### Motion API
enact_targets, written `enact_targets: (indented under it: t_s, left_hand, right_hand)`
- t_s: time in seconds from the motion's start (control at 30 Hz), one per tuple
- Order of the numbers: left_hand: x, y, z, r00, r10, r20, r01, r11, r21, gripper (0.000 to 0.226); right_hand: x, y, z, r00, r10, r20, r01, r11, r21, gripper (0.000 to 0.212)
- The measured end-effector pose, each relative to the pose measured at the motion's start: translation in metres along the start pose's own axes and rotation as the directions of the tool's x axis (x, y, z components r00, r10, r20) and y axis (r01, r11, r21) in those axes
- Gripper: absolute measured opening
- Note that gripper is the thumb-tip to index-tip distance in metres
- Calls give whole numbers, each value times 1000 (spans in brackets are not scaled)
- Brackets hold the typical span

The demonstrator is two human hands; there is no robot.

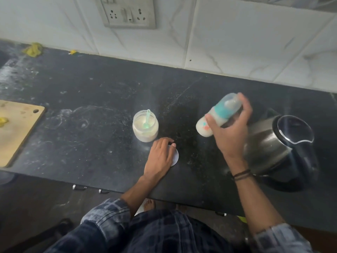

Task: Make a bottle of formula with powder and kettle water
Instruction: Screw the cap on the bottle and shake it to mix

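Note:
My right hand (pixel 230 132) grips a baby bottle (pixel 218 115) with a teal collar and clear cap, held tilted above the black counter (pixel 91 99); it looks blurred and holds milky white liquid. My left hand (pixel 160 156) lies flat on a white round lid (pixel 175 156) on the counter. Just behind it stands an open clear jar of pale powder (pixel 145 127) with a light green scoop (pixel 147 119) stuck in it. A steel kettle (pixel 280 150) with a black lid and handle sits at the right, behind my right wrist.
A wooden cutting board (pixel 16 128) with a yellow scrap lies at the left edge. Yellow scraps (pixel 32 49) lie at the back left by the tiled wall. A socket panel (pixel 127 12) is on the wall. White powder smears mark the counter.

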State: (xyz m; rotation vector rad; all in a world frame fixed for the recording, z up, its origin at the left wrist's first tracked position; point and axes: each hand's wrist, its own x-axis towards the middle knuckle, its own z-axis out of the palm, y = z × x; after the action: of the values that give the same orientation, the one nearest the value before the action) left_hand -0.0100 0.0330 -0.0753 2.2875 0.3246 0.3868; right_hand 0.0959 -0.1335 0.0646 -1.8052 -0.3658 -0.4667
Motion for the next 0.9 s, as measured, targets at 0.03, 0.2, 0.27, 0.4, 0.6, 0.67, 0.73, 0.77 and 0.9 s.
enact_targets:
  t_s: [0.03,0.2,0.27,0.4,0.6,0.67,0.73,0.77,0.9]
  left_hand:
    - [0,1,0,1000,-4,4,4,1000,-5,18]
    - [1,-1,1,1000,-20,4,20,1000,8,21]
    - [0,-2,1,1000,-17,1,17,1000,10,20]
    - [1,4,-1,1000,21,-7,-20,1000,19,19]
    - [0,-1,0,1000,-1,6,1,1000,4,19]
    - [0,2,-1,1000,4,7,-4,1000,-7,18]
    - [0,3,-2,1000,0,4,0,1000,-3,17]
    - [1,2,-2,1000,1,2,-1,1000,1,17]
    - [-1,-2,0,1000,-12,25,12,1000,-15,18]
  right_hand:
    - [-1,0,-3,1000,-21,-14,21,1000,21,95]
    - [0,-11,-4,970,-100,-222,107,994,20,97]
    - [-4,3,-1,1000,-4,-9,3,999,-38,96]
    - [-7,-2,-6,995,-61,-75,64,997,41,92]
    - [-10,3,4,994,76,72,-74,997,-26,91]
    - [-8,2,-4,999,-23,22,23,1000,19,89]
    - [-7,-14,-10,988,-75,-133,89,990,107,90]
    - [-6,-18,-10,977,-90,-193,112,988,109,91]
    - [-5,-3,-2,999,45,3,-44,996,-74,90]
